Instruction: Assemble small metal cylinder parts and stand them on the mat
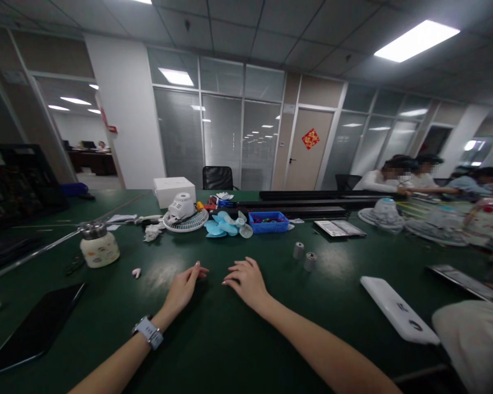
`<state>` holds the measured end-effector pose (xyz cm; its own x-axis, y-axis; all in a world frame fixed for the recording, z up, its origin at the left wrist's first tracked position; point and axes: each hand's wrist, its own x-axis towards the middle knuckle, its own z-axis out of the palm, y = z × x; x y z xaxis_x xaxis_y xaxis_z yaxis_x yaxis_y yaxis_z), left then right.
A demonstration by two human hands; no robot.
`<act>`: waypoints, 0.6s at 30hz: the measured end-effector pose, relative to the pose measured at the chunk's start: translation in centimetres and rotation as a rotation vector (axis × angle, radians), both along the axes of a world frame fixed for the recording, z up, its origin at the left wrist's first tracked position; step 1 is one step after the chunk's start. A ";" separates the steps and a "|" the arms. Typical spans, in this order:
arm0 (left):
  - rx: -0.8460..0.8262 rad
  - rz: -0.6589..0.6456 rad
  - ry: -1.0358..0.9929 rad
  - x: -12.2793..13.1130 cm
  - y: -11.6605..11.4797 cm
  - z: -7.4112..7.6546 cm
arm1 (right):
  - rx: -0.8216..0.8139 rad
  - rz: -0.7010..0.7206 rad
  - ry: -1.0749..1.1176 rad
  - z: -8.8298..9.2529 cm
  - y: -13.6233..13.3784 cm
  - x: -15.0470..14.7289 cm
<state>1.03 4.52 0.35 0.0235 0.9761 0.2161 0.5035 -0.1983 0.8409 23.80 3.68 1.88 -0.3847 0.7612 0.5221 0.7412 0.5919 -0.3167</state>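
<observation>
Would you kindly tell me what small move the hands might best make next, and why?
I would probably move the right hand toward the leftmost grey cylinder: that hand and the left hand both seem to hold nothing, and the cylinder stands upright to their right.

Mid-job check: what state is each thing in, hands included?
Left hand: open, nothing visibly held
Right hand: open, nothing visibly held
Watch: fastened on left wrist
Patterned jar: upright, metal top on
Two metal cylinders: upright
Blue tray: open, small parts inside
White box: shut
Black slab: lying flat
Tan door: closed
Ceiling light: lit
</observation>
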 end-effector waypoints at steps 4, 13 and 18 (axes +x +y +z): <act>-0.010 -0.028 0.018 0.0 -0.2 0.1 | 0.162 -0.386 0.045 2.5 1.4 9.0; -0.011 -0.038 0.072 0.3 -0.3 0.5 | 0.075 -0.906 -0.045 3.7 3.4 18.6; 0.006 -0.061 0.094 0.5 -0.5 0.7 | 0.011 -0.911 -0.044 3.2 3.7 18.3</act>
